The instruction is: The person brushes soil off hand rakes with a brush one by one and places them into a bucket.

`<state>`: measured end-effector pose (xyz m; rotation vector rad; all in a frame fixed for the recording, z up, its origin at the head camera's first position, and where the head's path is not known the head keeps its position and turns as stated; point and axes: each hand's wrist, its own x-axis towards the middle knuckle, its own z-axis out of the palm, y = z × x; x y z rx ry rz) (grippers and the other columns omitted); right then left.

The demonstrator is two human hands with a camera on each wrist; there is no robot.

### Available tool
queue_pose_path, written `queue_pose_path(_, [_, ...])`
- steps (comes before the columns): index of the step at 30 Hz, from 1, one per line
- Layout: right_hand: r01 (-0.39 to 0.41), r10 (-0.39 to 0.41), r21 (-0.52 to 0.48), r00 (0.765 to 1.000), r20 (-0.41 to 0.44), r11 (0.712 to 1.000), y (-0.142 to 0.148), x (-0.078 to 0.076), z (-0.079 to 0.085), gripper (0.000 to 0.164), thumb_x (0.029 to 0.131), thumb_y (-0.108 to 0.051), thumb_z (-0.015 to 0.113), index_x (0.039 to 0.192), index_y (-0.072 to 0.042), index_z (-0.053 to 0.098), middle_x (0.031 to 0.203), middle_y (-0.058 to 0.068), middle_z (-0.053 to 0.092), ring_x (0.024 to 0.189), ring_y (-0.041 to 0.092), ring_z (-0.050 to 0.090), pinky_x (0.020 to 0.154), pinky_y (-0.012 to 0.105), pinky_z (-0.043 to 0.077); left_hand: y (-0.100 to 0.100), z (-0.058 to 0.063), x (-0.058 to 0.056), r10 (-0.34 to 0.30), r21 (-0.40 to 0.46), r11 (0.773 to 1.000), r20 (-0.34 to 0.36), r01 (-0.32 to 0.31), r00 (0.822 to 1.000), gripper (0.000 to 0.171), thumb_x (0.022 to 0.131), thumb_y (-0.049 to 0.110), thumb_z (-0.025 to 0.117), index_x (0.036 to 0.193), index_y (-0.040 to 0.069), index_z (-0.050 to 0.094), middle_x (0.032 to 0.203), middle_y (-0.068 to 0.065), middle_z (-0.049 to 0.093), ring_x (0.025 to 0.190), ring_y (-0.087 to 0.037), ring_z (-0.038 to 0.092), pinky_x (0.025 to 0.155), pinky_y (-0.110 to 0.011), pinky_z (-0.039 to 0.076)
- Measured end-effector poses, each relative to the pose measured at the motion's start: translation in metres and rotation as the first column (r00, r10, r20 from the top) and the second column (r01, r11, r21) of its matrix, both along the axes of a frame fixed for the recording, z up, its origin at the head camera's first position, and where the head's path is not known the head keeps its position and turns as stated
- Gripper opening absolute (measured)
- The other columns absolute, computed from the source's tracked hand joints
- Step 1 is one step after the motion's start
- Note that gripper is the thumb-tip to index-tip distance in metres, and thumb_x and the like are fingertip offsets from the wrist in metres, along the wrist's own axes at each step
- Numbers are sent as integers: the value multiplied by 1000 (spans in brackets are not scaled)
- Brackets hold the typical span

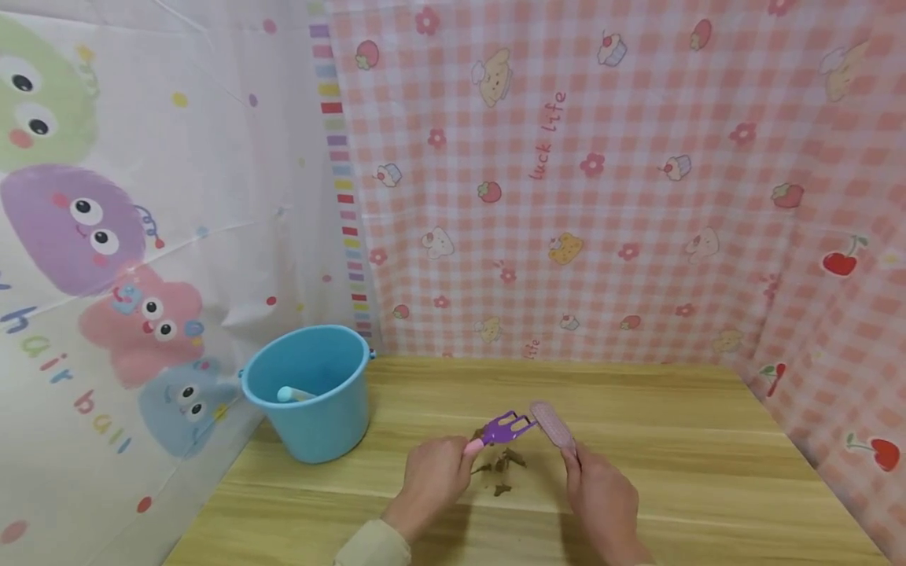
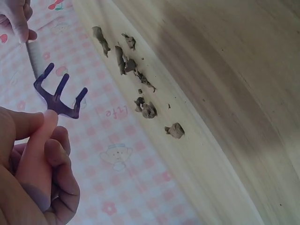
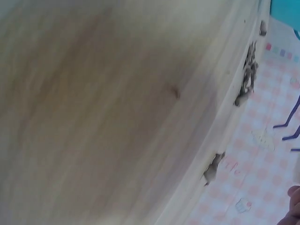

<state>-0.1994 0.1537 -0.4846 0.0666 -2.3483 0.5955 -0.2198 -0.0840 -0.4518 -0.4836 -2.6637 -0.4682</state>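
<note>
In the head view my left hand (image 1: 436,474) grips the pink handle of a purple three-pronged hand rake (image 1: 504,429), its prongs pointing right. My right hand (image 1: 602,495) holds a pale pink brush (image 1: 552,424) with an oblong, textured head, tilted up to the left. Rake prongs and brush head are close together above the table; whether they touch I cannot tell. Below them, several brown, crumbly clumps (image 1: 501,464) lie on the wood. The left wrist view shows the fingers wrapped around the rake handle (image 2: 40,164), and the clumps (image 2: 148,109) strung along the tabletop.
A blue bucket (image 1: 329,424) stands at the table's left, with a light-blue rod-like handle (image 1: 293,395) inside. The wooden table (image 1: 694,472) backs onto a pink checked cloth (image 1: 602,299). To the left hangs a white cartoon-printed cloth (image 1: 233,259).
</note>
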Motion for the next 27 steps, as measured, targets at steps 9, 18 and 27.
queue_pose_path(9, [51, -32, -57, 955, 295, 997, 29, 3, 10, 30, 100, -26, 58, 106, 1, 71, 81, 18, 70, 61, 33, 65, 43, 44, 44, -6, 12, -1, 21, 50, 999, -13, -20, 1000, 34, 99, 36, 60, 69, 21, 58, 56, 9, 44, 49, -9, 42, 44, -28, 34])
queue_pose_path(18, [97, -56, -76, 904, 423, 992, 55, 7, 19, 37, 98, -24, 50, 117, 4, 65, 90, 26, 68, 63, 37, 62, 47, 49, 44, -17, 29, -5, 32, 16, 999, -18, -32, 999, 16, 94, 23, 66, 84, 11, 68, 64, 3, 55, 52, -11, 48, 47, -29, 40])
queue_pose_path(27, [131, -76, -67, 844, 531, 989, 71, 7, 24, 40, 101, -28, 48, 126, 2, 60, 108, 33, 64, 81, 49, 63, 56, 54, 46, -33, 56, -13, 127, -133, 980, -133, -145, 983, 19, 93, 26, 68, 84, 9, 69, 66, -1, 56, 57, -20, 56, 49, -35, 44])
